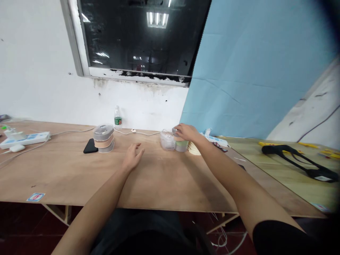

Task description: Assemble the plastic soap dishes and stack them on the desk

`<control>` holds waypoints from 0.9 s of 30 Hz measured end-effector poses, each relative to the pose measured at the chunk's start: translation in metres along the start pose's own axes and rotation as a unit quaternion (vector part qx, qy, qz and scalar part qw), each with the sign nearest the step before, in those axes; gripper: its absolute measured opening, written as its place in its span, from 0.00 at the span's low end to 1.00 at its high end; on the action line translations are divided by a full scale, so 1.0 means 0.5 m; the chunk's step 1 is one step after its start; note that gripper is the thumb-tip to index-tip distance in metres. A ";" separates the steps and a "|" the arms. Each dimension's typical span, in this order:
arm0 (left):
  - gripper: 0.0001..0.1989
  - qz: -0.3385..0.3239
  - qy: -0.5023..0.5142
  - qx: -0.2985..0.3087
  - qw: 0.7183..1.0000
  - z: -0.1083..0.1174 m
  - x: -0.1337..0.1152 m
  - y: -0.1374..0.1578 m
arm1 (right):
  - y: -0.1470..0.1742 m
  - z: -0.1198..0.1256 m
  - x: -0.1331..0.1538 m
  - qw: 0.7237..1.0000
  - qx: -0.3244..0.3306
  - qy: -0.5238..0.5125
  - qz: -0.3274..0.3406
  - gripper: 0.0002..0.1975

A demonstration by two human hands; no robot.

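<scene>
At the back of the wooden table, my right hand (186, 132) is closed over the top of a stack of small round containers (181, 146) in grey, orange and green bands. Its fingertips curl around the grey top piece. A clear plastic tub (167, 140) stands just left of that stack, and cream-coloured ridged pieces (194, 149) stand to its right, partly behind my wrist. My left hand (132, 157) is open and empty above the tabletop, fingers apart. Farther left is another banded stack of containers (103, 139) with a grey lid on top.
Beside the left stack lies a black phone (90, 146). A plastic bottle (118, 117) stands against the wall. White power strips (39, 137) and cables run along the back. On the right, a yellowish board (255, 166) holds a black frame-like object (297, 161).
</scene>
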State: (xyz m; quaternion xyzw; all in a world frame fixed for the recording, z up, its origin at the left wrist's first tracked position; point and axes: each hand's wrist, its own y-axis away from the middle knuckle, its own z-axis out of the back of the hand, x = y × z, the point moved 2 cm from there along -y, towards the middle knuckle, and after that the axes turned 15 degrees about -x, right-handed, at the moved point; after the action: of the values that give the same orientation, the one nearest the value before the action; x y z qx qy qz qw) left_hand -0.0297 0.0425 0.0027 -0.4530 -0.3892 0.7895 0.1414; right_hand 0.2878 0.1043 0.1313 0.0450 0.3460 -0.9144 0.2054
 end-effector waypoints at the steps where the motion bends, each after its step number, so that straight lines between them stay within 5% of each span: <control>1: 0.19 -0.023 -0.014 -0.014 1.000 0.007 -0.002 -0.006 | 0.002 0.004 0.008 1.000 -0.019 -0.011 -0.005 0.16; 6: 0.19 -0.063 -0.140 -0.175 0.973 0.088 -0.020 -0.072 | 0.049 0.009 0.109 0.979 -0.150 -0.137 -0.015 0.15; 11: 0.36 0.029 -0.293 -0.314 0.903 0.187 -0.001 -0.142 | 0.134 -0.066 0.254 0.945 -0.140 -0.294 0.037 0.13; 14: 0.46 0.126 -0.339 -0.269 0.893 0.215 0.048 -0.158 | 0.163 -0.109 0.303 0.938 -0.099 -0.324 0.075 0.13; 18: 0.41 0.190 -0.334 -0.193 0.903 0.229 0.096 -0.153 | 0.168 -0.123 0.311 0.935 -0.070 -0.343 0.060 0.12; 23: 0.36 0.074 -0.331 -0.236 0.911 0.220 0.072 -0.144 | 0.165 -0.123 0.290 0.919 -0.067 -0.386 -0.051 0.11; 27: 0.36 -0.075 -0.186 -0.086 0.976 0.165 0.046 -0.113 | 0.164 -0.144 0.270 0.883 -0.079 -0.441 -0.140 0.17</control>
State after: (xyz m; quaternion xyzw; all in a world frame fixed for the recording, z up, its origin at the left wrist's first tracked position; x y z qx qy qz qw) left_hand -0.1176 0.0528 0.0542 -0.2777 -0.5079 0.8108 0.0862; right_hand 0.1938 0.0494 -0.0038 -0.4285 0.2930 -0.8287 0.2092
